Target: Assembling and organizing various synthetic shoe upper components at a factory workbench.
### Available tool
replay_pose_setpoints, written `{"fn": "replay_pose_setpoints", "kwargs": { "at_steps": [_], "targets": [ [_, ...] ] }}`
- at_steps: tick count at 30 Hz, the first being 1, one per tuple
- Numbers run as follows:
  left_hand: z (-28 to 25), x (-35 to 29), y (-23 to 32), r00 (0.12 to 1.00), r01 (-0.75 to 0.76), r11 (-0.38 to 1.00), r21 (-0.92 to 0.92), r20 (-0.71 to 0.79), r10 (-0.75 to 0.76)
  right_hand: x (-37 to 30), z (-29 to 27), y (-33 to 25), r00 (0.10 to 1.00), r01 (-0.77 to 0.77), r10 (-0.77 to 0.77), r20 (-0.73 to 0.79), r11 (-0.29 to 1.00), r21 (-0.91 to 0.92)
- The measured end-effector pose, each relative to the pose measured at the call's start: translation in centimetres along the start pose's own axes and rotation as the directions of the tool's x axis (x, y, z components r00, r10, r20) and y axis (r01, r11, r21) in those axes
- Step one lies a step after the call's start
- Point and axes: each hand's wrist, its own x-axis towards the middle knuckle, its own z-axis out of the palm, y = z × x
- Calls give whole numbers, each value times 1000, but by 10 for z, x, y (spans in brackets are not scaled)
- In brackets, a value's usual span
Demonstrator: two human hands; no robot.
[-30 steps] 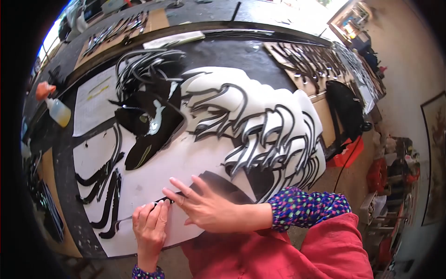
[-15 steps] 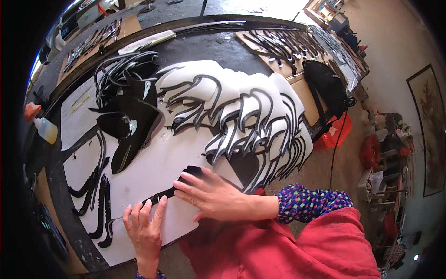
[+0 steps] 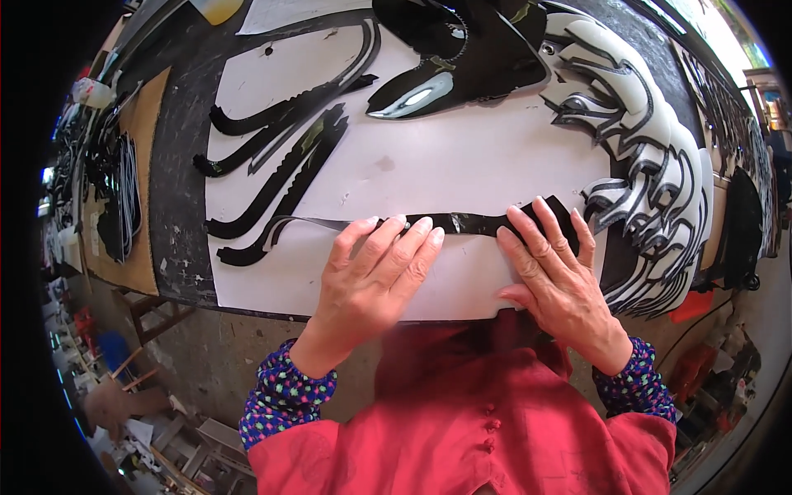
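A shiny black strip (image 3: pixel 477 223) lies across the near part of a white board (image 3: pixel 487 148), widening to a flat dark piece at its right. My left hand (image 3: pixel 369 272) rests with fingers stretched out over its left stretch, where a thin grey tail trails off leftward. On the wider right end, my right hand (image 3: pixel 563 285) lies flat with the fingers spread and the thumb on the board. Both hands are open, pressing from above. Left of them are several curved black strips (image 3: pixel 272 194) with jagged edges.
Large glossy black pieces (image 3: pixel 462 70) lie at the far middle of the board. Overlapping white pieces with black trim (image 3: pixel 652 157) are heaped at the right. Brown cardboard (image 3: pixel 140 198) with bundled dark strips (image 3: pixel 115 177) is at the left. A wooden stool (image 3: pixel 144 318) stands below the table edge.
The view has turned and shifted, bringing the strip and both hands nearer the middle and showing more floor at left. Both hands remain on the strip.
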Motion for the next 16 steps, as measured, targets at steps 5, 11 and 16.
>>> {"fn": "replay_pose_setpoints", "kwargs": {
  "at_steps": [5,11,16],
  "targets": [
    [2,-2,0,1000,-3,999,35,-4,3,12,-5,-4,999,22,-22,-34,1000,1],
    [2,-4,-1,1000,-2,999,48,-19,3,31,-1,-10,997,40,-40,68,999,11],
    [0,-5,2,999,48,999,7,5,-48,30,6,-14,993,15,-11,117,999,-32]
  ]
}}
